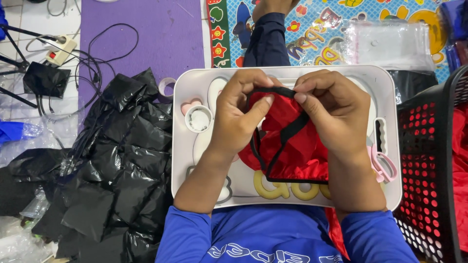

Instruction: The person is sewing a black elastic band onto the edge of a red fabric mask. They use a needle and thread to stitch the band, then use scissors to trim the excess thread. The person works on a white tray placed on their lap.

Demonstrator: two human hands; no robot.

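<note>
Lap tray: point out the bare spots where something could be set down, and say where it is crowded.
On the white lap tray, bare room lies at the left edge below the tape roll, and at the upper right corner above the pink scissors. The middle is crowded: the left hand and right hand hold the red cloth there.

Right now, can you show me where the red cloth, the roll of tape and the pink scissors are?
red satin cloth with black trim point(297, 151), head view, on the shiny red middle.
roll of tape point(199, 118), head view, on its white top.
pink scissors point(383, 164), head view, on the handle loop.
</note>
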